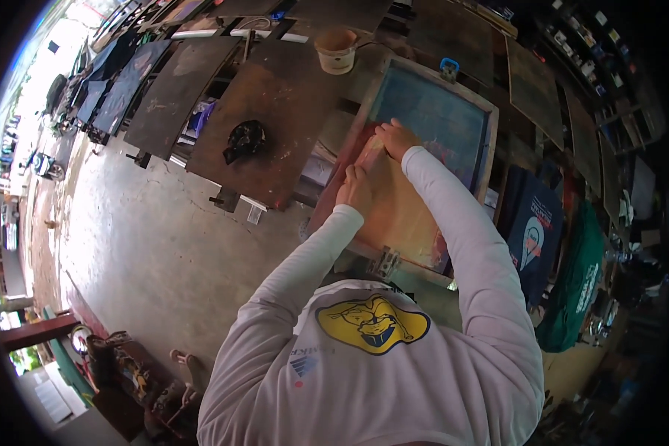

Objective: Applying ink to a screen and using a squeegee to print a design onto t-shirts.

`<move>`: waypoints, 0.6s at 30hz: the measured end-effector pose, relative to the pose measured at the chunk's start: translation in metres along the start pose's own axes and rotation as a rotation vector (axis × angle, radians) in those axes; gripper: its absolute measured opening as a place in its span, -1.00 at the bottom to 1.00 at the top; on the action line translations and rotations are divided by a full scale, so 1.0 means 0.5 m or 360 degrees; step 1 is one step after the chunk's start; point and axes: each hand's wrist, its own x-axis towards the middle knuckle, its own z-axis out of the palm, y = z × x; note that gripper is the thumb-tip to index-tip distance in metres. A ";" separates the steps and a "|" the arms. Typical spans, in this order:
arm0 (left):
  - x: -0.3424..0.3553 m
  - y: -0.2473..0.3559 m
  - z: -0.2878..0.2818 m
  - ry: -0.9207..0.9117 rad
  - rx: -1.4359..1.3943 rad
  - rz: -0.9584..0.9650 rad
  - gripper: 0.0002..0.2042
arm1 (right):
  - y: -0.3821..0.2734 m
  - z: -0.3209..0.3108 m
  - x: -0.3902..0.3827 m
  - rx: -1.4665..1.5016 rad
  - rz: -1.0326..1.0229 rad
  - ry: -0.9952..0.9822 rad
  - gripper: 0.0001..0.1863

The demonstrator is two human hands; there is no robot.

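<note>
In front of me a wooden-framed printing screen (490,141) lies at a slant, its mesh blue at the far side and tan-orange at the near side. Dark red stains run along its left edge. Both my hands are closed on a tan bar that looks like a squeegee (370,153), held parallel to that edge. My left hand (355,189) grips its nearer end. Farther up, my right hand (398,140) curls over the other end. The blade is hidden.
Left of the screen, a dark board (279,97) carries a crumpled black bundle (245,141). A stained bucket (336,52) stands beyond it. Metal clamps (385,262) sit at the frame's near edge. Dark blue (529,223) and green (577,279) printed cloths lie at right.
</note>
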 end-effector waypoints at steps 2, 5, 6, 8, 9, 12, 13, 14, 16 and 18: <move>0.006 -0.014 0.013 0.0029 0.0013 0.0004 -0.57 | -0.004 0.019 0.019 -0.0026 -0.0106 0.0111 -0.85; 0.010 -0.017 0.034 0.0059 -0.0030 -0.0041 -0.58 | 0.002 0.033 0.036 -0.0087 -0.0207 0.0127 -0.85; 0.012 -0.016 0.037 0.0077 -0.0049 -0.0084 -0.57 | 0.005 0.034 0.046 -0.0133 -0.0268 0.0063 -0.85; 0.015 -0.017 0.037 0.0097 -0.0061 -0.0142 -0.56 | 0.008 0.035 0.063 -0.0057 -0.0300 0.0084 -0.86; 0.017 -0.016 0.037 0.0070 -0.0098 -0.0161 -0.53 | 0.011 0.035 0.070 -0.0075 -0.0321 0.0028 -0.87; 0.020 -0.014 0.035 -0.0019 -0.0092 -0.0161 -0.49 | 0.021 0.036 0.068 -0.0060 -0.0332 -0.0025 -0.87; 0.017 -0.013 0.037 -0.0048 -0.0051 -0.0129 -0.48 | 0.026 0.036 0.058 -0.0057 -0.0274 -0.0080 -0.87; 0.010 -0.009 0.040 -0.0058 -0.0055 -0.0138 -0.48 | 0.030 0.035 0.042 -0.0038 -0.0342 -0.0028 -0.85; -0.014 0.007 0.053 -0.0042 -0.0042 -0.0061 -0.46 | 0.037 0.029 -0.001 -0.0032 -0.0292 -0.0121 -0.83; -0.052 0.024 0.065 -0.0073 -0.0105 -0.0008 -0.46 | 0.041 0.016 -0.054 -0.0041 -0.0340 -0.0132 -0.83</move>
